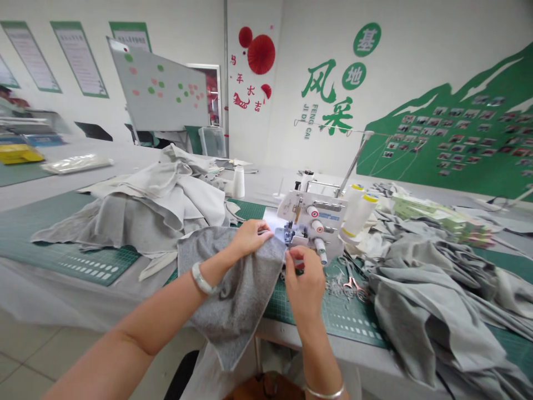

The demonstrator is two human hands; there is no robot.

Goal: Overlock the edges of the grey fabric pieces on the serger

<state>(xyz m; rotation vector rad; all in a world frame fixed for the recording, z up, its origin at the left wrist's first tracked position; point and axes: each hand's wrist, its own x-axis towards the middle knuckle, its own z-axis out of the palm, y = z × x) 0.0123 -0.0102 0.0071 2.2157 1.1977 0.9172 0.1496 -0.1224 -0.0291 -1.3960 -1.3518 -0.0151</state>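
A grey piece of fabric (244, 294) hangs over the table's front edge, its upper edge close to the needle area of a white overlock sewing machine (300, 208). My left hand (251, 238) pinches the fabric's top edge just left of the machine's presser foot. Thumb and fingers of my right hand (305, 278) are closed on the fabric's right corner, in front of the machine. Whether the fabric lies under the foot I cannot tell. White thread cones (360, 214) with yellow tops stand behind the machine's right side.
Grey cloth pieces are heaped at left (145, 194) and at right (441, 294). Scissors (353, 283) lie among thread scraps right of the machine. A white thread cone (239, 182) stands behind the left heap. Green cutting mats (100, 261) cover parts of the table.
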